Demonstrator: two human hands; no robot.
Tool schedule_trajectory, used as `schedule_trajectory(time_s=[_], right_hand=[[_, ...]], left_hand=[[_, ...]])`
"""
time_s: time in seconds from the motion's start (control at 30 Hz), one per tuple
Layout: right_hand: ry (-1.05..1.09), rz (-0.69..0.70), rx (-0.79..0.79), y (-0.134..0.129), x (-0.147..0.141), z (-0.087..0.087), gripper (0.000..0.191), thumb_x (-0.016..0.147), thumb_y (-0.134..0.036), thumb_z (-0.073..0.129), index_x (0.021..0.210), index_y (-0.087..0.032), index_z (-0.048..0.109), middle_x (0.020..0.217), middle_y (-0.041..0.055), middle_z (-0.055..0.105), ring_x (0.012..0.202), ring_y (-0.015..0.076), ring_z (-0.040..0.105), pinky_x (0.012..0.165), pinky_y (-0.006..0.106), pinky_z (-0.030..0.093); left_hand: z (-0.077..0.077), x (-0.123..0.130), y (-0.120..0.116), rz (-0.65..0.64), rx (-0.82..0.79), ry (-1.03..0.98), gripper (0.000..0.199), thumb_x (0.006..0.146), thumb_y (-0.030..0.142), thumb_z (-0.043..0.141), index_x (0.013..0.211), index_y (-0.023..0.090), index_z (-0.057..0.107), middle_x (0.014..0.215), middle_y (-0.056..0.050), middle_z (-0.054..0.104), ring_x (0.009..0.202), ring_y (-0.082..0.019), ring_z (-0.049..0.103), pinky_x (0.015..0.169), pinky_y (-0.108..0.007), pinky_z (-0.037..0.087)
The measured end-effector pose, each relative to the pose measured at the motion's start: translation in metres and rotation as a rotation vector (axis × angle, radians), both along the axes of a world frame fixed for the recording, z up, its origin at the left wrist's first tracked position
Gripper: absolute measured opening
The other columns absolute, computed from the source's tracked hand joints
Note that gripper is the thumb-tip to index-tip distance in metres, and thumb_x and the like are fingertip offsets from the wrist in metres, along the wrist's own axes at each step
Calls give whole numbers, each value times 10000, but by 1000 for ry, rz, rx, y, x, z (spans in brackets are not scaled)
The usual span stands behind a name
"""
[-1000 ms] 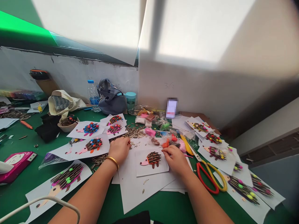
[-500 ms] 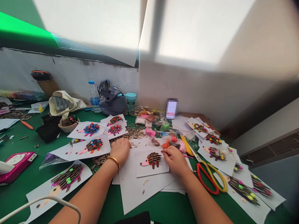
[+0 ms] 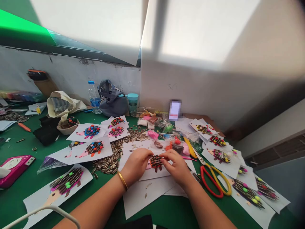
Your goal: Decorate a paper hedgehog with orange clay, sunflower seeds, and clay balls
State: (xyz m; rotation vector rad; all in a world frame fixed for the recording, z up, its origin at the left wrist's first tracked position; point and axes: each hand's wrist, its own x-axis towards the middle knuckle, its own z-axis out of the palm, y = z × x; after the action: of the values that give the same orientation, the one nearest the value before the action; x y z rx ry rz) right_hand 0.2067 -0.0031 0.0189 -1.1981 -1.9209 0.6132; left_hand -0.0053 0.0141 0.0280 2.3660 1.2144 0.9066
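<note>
Left hand (image 3: 135, 165) and right hand (image 3: 175, 165), fingertips bunched, sit on both sides of the paper's hedgehog (image 3: 156, 163), six o'clock in the head view; any pinched bit is hidden. Setting spiky seeds (image 3: 156, 158) seems the step, calling for a gentle push.

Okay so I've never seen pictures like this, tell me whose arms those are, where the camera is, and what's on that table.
They belong to the person wearing the camera on their head, which looks forward and down; there is no machine. In the middle, the left hand and right hand come together over a small hedgehog card, both at its dark, seed-like spines. Whether they pinch anything is too small to tell. Around it on the green table lie striped seeds, coloured lumps, scissors with red and yellow handles, and other hedgehog cards on both sides. Behind are a water bottle and a grey bag.
</note>
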Motion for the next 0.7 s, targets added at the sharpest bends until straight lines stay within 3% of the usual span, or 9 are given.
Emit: schedule_trajectory(time_s=[0.07,0.1,0.3,0.5,0.7], right_hand=[[40,55,-35,-4,-5,5,121,886,-248,598,933,-238,709,871,42,639,848,185,594,764,310,472],[56,71,-49,-6,-7,6,108,883,-249,603,897,-236,709,858,37,637,837,181,591,753,303,469],[76,50,-116,-4,-3,10,152,892,-286,555,808,-213,660,836,39,621,820,178,577,752,296,467],[-118,-95,-216,11,25,7,130,827,-283,549,775,-204,638,852,41,627,793,185,573,680,290,445],[-256,-96,-307,15,31,-5,101,777,-237,572,760,-199,664,842,21,633,771,168,589,684,274,430]], left_hand=[[-1,11,-12,-57,-61,-37,100,916,206,509,908,224,607,871,-16,686,822,-170,619,765,-298,461],[-1,14,-16,-26,-94,-56,69,909,218,525,878,221,587,833,-8,677,783,-166,612,723,-291,460],[2,15,-21,2,-233,-140,67,905,223,530,971,236,537,915,-3,697,871,-166,640,777,-302,480],[-4,4,-9,49,-178,69,448,796,282,677,1212,239,516,1144,-71,647,1065,-251,598,939,-414,452],[-12,1,-5,22,-240,212,793,688,320,754,1396,252,402,1328,-96,544,1229,-293,486,1032,-429,398]])
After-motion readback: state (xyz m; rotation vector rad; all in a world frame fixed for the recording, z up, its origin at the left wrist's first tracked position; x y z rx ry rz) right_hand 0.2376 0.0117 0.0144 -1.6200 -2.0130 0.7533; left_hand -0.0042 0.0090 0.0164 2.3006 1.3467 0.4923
